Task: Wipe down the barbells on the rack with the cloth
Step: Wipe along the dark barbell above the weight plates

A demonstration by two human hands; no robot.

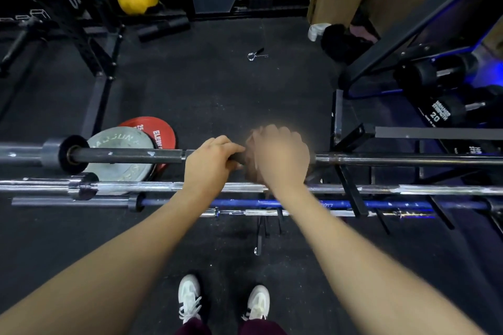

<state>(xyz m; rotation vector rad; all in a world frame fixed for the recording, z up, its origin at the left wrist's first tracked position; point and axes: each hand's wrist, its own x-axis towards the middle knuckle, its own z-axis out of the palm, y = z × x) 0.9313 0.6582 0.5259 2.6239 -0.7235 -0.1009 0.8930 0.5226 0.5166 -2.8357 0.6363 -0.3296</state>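
Both hands wrap top dark barbell (122,155): L hand (209,160) bare grip, R hand (280,156) blurred over cloth (249,163). Chrome bar (163,187), blue bar (245,203) prob. left.

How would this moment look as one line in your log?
left hand: grips black barbell | right hand: blurred, grip on cloth | chrome barbell: untouched

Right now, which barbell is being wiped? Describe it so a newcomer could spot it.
On the rack, bars lie side by side. It is the black barbell, farthest from the feet, gripped by both hands. Its neighbours are chrome or blue.
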